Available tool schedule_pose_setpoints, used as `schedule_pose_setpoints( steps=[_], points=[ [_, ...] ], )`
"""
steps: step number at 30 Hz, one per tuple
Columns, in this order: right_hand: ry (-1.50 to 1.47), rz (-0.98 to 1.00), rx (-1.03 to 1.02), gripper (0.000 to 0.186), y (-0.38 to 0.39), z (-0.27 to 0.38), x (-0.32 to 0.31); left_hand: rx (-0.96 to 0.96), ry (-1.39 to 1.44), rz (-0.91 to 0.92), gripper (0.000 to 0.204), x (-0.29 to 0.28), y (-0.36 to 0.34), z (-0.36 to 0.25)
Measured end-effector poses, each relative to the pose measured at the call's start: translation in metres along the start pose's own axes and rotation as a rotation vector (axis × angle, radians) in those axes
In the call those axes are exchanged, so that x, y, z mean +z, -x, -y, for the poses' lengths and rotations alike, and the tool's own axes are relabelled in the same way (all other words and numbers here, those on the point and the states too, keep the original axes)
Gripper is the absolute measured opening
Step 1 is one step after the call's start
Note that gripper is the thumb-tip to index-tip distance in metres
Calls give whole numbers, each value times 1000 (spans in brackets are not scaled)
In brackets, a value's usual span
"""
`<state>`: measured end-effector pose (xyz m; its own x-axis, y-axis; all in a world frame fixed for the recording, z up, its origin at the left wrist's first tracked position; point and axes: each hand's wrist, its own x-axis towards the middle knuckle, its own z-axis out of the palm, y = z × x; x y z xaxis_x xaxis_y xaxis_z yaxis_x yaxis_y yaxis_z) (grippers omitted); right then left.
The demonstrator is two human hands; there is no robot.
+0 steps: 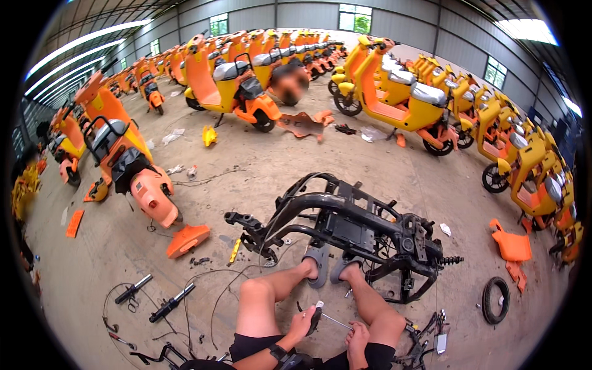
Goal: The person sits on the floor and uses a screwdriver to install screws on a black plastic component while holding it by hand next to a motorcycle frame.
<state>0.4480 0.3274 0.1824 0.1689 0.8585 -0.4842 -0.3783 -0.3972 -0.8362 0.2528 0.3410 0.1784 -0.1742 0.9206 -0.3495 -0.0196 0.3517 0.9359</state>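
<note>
I see my left hand (306, 322) closed around a screwdriver (325, 317) above my lap; my right hand (357, 338) rests curled on my thigh, seemingly empty, near the black scooter frame (351, 231).

Bare concrete floor (111, 259) lies open left of the left hand (303, 323). Ahead of both hands, the black scooter frame (351, 228) blocks passage; cables (203, 296) clutter the near left.

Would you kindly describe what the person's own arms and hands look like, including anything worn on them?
Both hands are bare, with no gloves: the left hand and the right hand. The forearms show no sleeves. A dark strap, like a watch or band, circles the left wrist.
</note>
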Motion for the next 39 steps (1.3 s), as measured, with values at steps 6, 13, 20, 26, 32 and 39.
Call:
schedule_pose_setpoints(
  steps=[6,13,20,26,32,39],
  points=[
    [-105,-20,34,15,5,5,8,-2,120,-74,56,2,6,-7],
    [-94,-63,9,14,4,3,10,0,221,-57,54,8,14,-25],
    [-58,-47,-101,17,-2,-4,5,159,85,-34,51,10,1,-13],
    [184,-179,-369,22,-9,-28,-10,5,198,-12,55,23,-14,9],
    [146,-157,-424,23,-8,-29,5,48,75,156,54,27,33,-34],
    [127,-92,-266,23,-7,-26,6,22,45,171,52,29,33,-35]
  ],
)
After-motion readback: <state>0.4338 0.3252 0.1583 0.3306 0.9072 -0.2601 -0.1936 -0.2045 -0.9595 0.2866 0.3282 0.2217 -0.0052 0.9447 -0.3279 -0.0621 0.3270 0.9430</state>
